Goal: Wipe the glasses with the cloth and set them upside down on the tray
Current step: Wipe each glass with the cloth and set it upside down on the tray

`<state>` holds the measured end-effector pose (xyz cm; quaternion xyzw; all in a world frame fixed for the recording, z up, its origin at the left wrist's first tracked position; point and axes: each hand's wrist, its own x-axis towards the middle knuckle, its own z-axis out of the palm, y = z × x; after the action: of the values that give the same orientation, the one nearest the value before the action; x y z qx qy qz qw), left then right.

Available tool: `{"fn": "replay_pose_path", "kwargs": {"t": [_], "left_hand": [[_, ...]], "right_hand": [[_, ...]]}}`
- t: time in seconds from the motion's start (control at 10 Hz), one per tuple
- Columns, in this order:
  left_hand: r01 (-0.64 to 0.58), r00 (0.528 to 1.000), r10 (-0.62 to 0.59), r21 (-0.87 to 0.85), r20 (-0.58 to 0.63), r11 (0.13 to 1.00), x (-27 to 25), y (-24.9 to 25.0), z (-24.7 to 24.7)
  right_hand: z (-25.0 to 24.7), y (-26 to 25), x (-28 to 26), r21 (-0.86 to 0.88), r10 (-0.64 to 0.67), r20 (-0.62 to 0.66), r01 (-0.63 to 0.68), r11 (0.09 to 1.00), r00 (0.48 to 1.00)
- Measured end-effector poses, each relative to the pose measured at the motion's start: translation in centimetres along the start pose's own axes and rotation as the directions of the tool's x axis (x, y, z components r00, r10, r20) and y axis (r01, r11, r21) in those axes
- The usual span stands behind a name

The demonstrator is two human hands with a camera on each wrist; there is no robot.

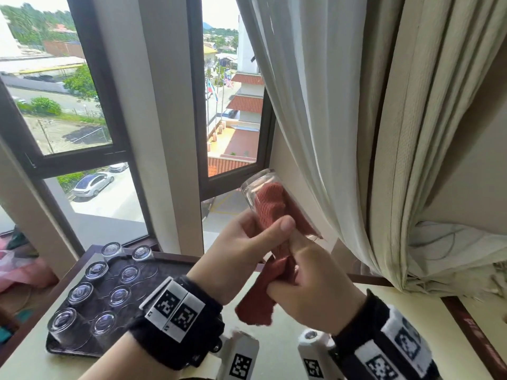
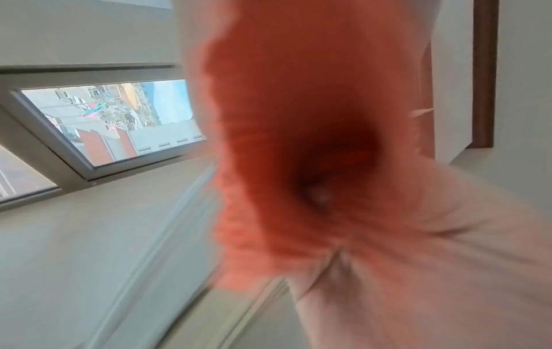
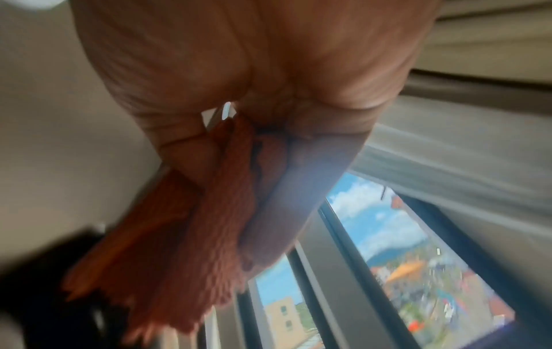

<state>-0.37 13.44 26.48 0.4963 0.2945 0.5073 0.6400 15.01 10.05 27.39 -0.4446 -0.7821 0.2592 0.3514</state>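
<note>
Head view, wiping: we are holding one glass [image 1: 267, 200] up in front of the window, tilted with its base away from us, and the red cloth [image 1: 270, 212] is stuffed inside it, its tail hanging out below.
Head view, left hand [image 1: 247, 242]: it is curling round the glass near the mouth, thumb across the front.
Head view, right hand [image 1: 310, 292]: it is gripping the bunched cloth just under the glass mouth.
Head view, done: we are counting eight glasses standing upside down on the dark tray [image 1: 68, 349], which is sitting on the worktop [image 1: 288, 352] at lower left, well apart from the raised glass.
Head view, left: empty ring marks are showing on the tray, so we are judging there is room for this glass; we are seeing no unwiped glasses waiting, though the worktop is only partly in view.
Left wrist view: the picture is blurring; we are making out only the cloth [image 2: 283, 141] filling the middle and skin around it, so the grip is not readable here.
Right wrist view: the right hand's fingers [image 3: 209, 99] are clamping on the cloth [image 3: 194, 224], which is trailing down from them; a sliver of glass rim seems to be showing above the cloth, though we cannot be sure.
Stage, as we judge: this glass is mid-wipe, with the inverting and setting down not yet done.
</note>
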Motion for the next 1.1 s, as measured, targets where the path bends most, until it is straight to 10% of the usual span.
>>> {"fn": "replay_pose_path", "kwargs": {"t": [0.1, 0.2, 0.3, 0.4, 0.5, 0.6, 0.7, 0.8, 0.9, 1.0, 1.1], "left_hand": [[-0.001, 0.999, 0.002, -0.012, 0.049, 1.0, 0.2, -0.4, -0.4], [-0.01, 0.996, 0.017, -0.072, 0.089, 0.997, 0.1, -0.5, -0.9], [-0.036, 0.98, 0.06, -0.128, 0.189, 0.991, 0.0, -0.2, -0.8], [-0.026, 0.994, 0.041, -0.15, 0.099, 0.988, 0.3, -0.2, -0.8], [0.025, 1.0, -0.025, -0.002, -0.005, 1.0, 0.5, -0.3, -1.1], [0.062, 0.998, -0.06, 0.129, -0.019, 0.99, 0.7, -0.2, -1.3], [0.048, 0.999, -0.047, 0.074, -0.016, 0.996, 0.8, -0.1, -1.5], [0.021, 0.998, -0.016, -0.087, 0.057, 0.996, 0.4, -0.1, -1.6], [0.006, 0.978, 0.026, -0.156, 0.208, 0.988, 0.2, 0.3, -1.3], [-0.018, 0.955, 0.052, -0.118, 0.291, 0.993, 0.4, 0.8, -1.2], [-0.024, 0.985, 0.044, -0.117, 0.17, 0.993, 0.4, 0.9, -1.3]], "right_hand": [[-0.4, 0.1, 0.4, 0.435, 0.001, 0.16, -0.071, 0.898, 0.987], [-0.5, 1.1, 0.1, 0.939, -0.311, 0.344, -0.315, 0.14, 0.886], [-1.4, 0.9, 0.2, 0.906, -0.277, 0.405, -0.422, -0.004, 0.871], [-0.3, -0.2, 0.7, 0.756, -0.043, 0.277, -0.19, 0.627, 0.96], [0.1, -0.7, 1.1, -0.52, 0.056, 0.128, 0.019, 0.854, 0.99], [1.3, 0.1, 1.4, -0.782, 0.0, 0.109, 0.085, 0.617, 0.994], [1.0, 1.0, 1.8, -0.226, 0.03, 0.045, -0.02, 0.974, 0.999], [0.7, 0.5, 1.7, 0.671, -0.045, 0.236, -0.129, 0.73, 0.971], [-0.2, 0.7, 1.3, 0.922, -0.374, 0.368, -0.387, 0.026, 0.851], [-0.6, 0.5, 1.4, 0.909, -0.393, 0.393, -0.417, 0.029, 0.831], [-0.4, -0.7, 1.7, 0.75, -0.143, 0.291, -0.132, 0.649, 0.946]]}}
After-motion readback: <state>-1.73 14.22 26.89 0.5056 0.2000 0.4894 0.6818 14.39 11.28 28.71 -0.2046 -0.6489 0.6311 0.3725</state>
